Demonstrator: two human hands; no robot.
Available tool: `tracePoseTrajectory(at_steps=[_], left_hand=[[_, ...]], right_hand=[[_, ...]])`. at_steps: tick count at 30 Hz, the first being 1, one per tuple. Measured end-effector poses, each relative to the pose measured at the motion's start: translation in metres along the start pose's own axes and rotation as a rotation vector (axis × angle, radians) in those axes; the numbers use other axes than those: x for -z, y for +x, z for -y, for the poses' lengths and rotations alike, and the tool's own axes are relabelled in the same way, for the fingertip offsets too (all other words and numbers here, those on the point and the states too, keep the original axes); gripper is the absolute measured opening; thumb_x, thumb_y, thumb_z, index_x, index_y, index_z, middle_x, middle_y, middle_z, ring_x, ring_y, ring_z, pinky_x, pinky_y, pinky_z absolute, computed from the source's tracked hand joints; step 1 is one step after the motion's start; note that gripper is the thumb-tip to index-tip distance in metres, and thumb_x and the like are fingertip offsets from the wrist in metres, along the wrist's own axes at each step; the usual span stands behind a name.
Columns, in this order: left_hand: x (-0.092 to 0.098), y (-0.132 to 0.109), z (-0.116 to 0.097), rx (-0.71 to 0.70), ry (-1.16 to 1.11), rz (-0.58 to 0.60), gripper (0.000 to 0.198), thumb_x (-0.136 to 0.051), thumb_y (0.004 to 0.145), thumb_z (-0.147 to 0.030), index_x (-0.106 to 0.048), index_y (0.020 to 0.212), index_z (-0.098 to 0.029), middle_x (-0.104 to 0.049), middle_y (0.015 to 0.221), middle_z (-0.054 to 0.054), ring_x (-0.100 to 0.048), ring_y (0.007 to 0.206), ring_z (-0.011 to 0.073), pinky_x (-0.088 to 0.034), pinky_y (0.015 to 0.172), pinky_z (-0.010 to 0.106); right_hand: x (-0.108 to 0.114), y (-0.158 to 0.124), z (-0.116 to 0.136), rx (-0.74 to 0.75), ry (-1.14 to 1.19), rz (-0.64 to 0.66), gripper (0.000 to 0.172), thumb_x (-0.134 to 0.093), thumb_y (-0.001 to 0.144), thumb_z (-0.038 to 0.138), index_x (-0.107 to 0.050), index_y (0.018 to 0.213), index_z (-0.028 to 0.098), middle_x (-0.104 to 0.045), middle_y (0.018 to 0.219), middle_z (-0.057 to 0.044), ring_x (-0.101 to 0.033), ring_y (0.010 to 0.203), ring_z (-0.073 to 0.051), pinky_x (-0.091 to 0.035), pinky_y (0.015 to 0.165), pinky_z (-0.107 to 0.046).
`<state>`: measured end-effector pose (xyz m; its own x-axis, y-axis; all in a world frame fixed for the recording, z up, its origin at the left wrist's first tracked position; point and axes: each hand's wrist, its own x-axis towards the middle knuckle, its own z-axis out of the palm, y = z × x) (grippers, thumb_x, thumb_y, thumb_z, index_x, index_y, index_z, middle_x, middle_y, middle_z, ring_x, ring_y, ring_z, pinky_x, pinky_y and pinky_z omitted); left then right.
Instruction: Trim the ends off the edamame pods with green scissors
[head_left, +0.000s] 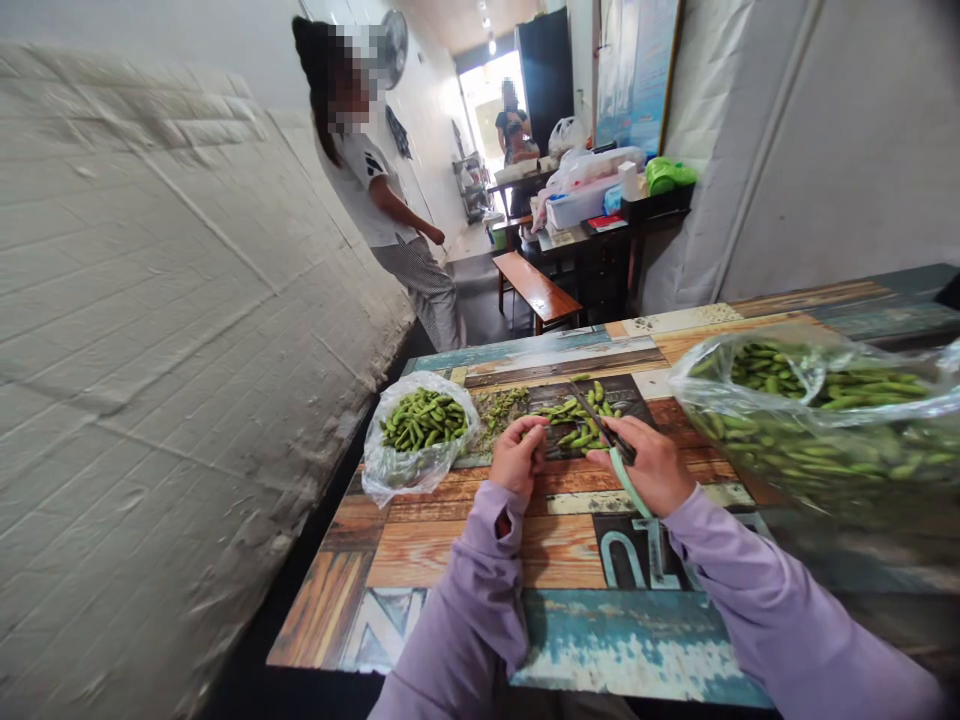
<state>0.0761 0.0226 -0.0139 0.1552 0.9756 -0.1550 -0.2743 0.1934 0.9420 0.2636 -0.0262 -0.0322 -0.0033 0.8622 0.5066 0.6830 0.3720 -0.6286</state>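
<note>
My right hand (651, 462) is wrapped around scissors (627, 480) with pale green handles. Their dark blades (589, 408) point up and left over a loose pile of green edamame pods (577, 440). At the pile's left edge, my left hand (519, 455) is closed in a pinch on an edamame pod, mostly hidden by the fingers. Small trimmings (501, 410) lie in a heap just beyond that hand. Farther left, a clear plastic bag (379, 475) with a rolled-down rim holds pods (424, 420). A larger clear bag (817, 405) full of pods stands on the right.
Wood-patterned planks cover the table (442, 550). A white brick-pattern wall (135, 300) runs along the left. Beyond the table are a person (386, 200) in a white shirt, a wooden bench (536, 287), a loaded side table (585, 235) and another person (514, 130) farther back.
</note>
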Motion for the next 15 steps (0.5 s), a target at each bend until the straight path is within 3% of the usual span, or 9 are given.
tracePoseTrajectory(at_steps=[5, 8, 12, 15], left_hand=[[-0.010, 0.008, 0.013, -0.347, 0.538, -0.004, 0.008, -0.068, 0.068, -0.026, -0.071, 0.072, -0.019, -0.065, 0.074, 0.004, -0.056, 0.072, 0.0160, -0.042, 0.070, 0.025], [-0.014, 0.008, 0.018, -0.405, 0.759, -0.027, 0.010, -0.068, 0.068, -0.021, -0.072, 0.076, -0.023, -0.064, 0.075, 0.004, -0.054, 0.072, 0.0174, -0.040, 0.074, 0.027], [-0.014, 0.007, 0.021, -0.380, 0.829, -0.053, 0.005, -0.071, 0.064, -0.021, -0.070, 0.068, -0.024, -0.059, 0.070, 0.004, -0.053, 0.068, 0.0170, -0.039, 0.070, 0.026], [-0.010, 0.010, 0.018, -0.373, 0.715, -0.071, 0.005, -0.072, 0.062, -0.022, -0.067, 0.064, -0.022, -0.059, 0.069, 0.003, -0.053, 0.071, 0.0167, -0.040, 0.067, 0.025]], right_hand=[[-0.002, -0.002, 0.006, 0.030, -0.007, 0.045, 0.035, -0.058, 0.081, 0.036, -0.058, 0.112, 0.019, -0.064, 0.101, -0.009, -0.063, 0.091, -0.022, -0.052, 0.079, -0.034], [-0.002, -0.002, 0.008, 0.031, -0.009, 0.051, 0.034, -0.058, 0.081, 0.035, -0.058, 0.112, 0.020, -0.064, 0.101, -0.009, -0.063, 0.090, -0.022, -0.053, 0.077, -0.034], [-0.001, -0.001, 0.009, 0.038, 0.009, 0.035, 0.032, -0.057, 0.081, 0.034, -0.059, 0.111, 0.020, -0.064, 0.100, -0.008, -0.063, 0.089, -0.021, -0.053, 0.079, -0.034], [0.001, 0.000, 0.009, 0.042, 0.014, 0.021, 0.032, -0.058, 0.081, 0.032, -0.059, 0.111, 0.021, -0.064, 0.099, -0.008, -0.063, 0.089, -0.021, -0.053, 0.080, -0.035]])
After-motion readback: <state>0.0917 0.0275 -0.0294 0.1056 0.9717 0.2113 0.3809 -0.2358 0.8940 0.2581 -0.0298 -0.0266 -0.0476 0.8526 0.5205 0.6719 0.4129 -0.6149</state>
